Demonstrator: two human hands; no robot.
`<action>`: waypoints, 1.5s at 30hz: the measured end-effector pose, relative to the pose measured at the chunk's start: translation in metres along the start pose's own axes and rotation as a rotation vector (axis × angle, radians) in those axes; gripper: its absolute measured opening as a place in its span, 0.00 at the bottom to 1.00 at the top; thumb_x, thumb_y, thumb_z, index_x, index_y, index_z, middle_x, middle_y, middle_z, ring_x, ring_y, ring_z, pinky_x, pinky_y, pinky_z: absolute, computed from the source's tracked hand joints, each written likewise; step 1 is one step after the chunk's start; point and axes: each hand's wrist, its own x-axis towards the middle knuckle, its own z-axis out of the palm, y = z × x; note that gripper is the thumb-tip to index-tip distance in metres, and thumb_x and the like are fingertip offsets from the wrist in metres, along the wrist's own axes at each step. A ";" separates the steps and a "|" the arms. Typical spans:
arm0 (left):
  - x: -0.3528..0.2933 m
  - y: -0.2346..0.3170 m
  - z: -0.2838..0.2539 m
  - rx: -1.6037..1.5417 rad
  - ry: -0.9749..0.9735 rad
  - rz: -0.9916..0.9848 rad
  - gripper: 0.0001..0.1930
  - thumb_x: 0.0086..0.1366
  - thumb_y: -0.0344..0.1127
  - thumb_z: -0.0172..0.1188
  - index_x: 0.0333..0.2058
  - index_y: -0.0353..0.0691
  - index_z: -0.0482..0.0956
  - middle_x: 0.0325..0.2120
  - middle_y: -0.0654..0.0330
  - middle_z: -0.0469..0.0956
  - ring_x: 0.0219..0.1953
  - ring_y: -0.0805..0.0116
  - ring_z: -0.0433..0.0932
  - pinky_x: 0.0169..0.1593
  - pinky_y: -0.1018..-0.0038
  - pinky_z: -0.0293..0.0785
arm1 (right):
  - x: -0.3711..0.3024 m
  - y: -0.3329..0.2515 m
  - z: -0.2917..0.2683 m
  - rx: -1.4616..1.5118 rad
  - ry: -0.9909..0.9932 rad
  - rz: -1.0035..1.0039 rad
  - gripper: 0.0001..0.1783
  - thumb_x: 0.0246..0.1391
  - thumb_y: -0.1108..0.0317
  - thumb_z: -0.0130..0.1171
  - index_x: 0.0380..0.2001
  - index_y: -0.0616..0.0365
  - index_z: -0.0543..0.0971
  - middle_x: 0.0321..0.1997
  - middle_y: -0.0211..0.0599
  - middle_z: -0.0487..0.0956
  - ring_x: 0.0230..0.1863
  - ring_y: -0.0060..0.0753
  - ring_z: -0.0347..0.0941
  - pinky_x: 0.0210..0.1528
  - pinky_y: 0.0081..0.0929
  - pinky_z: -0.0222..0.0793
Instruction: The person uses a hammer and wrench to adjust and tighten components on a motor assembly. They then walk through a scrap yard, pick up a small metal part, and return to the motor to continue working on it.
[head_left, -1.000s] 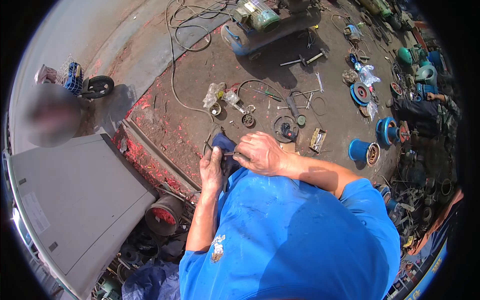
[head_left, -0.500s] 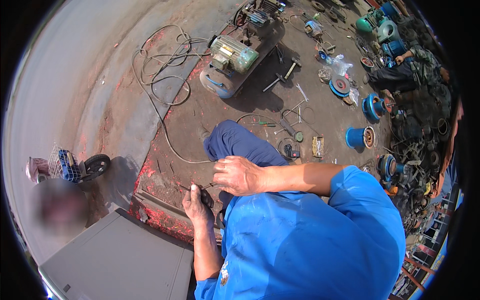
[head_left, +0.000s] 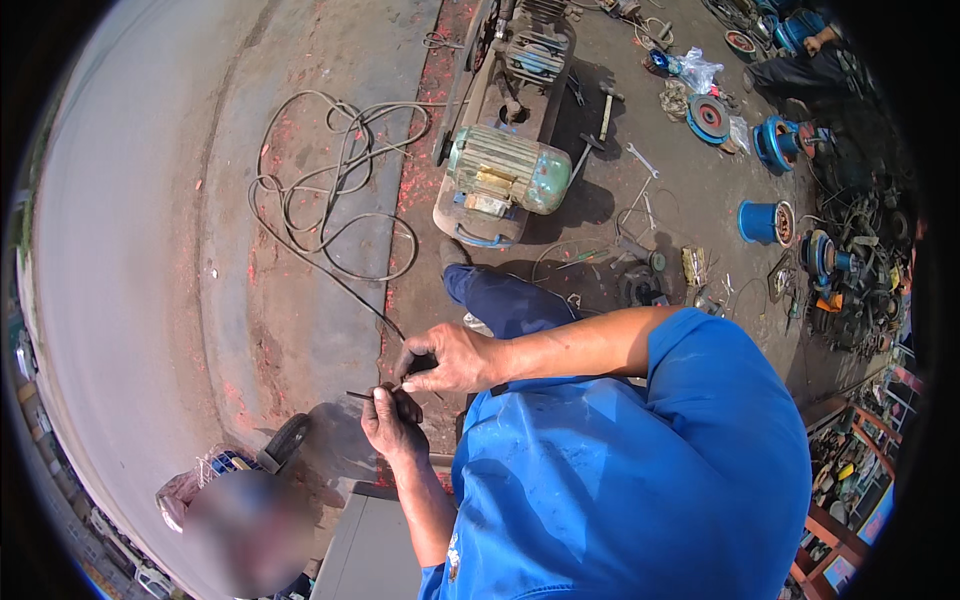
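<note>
My left hand [head_left: 393, 425] is closed, its thumb and fingers pinching a thin dark length [head_left: 358, 395], perhaps a cable end or a rod. One end of that length sticks out to the left past the thumb. Just above it, my right hand [head_left: 455, 358] is closed too, its fingertips meeting the same piece where it comes out by the left fingers. A long dark cable [head_left: 345, 285] runs down from a loose coil toward my hands. Its lower end passes behind the right hand, so I cannot tell whether it joins the held piece.
Ahead, a greenish electric motor [head_left: 500, 172] rests on a compressor tank. Hammers [head_left: 606, 110], wrenches [head_left: 640, 158] and blue motor parts [head_left: 765, 222] lie on the floor to the right. A grey cabinet [head_left: 375, 545] stands close by my left arm. Another person's leg [head_left: 800, 78] shows far right.
The view has swung right and down over the scene. My right hand has come in from above the left hand to meet it, and the thin dark piece now sticks out leftward more plainly.
</note>
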 end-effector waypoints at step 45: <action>0.652 0.101 0.371 1.009 -0.814 -0.632 0.16 0.69 0.44 0.60 0.26 0.40 0.74 0.14 0.69 0.64 0.11 0.82 0.59 0.15 0.81 0.53 | 0.244 0.086 -0.500 -1.057 1.974 0.637 0.14 0.44 0.65 0.70 0.26 0.60 0.74 0.27 0.48 0.78 0.32 0.55 0.76 0.34 0.45 0.72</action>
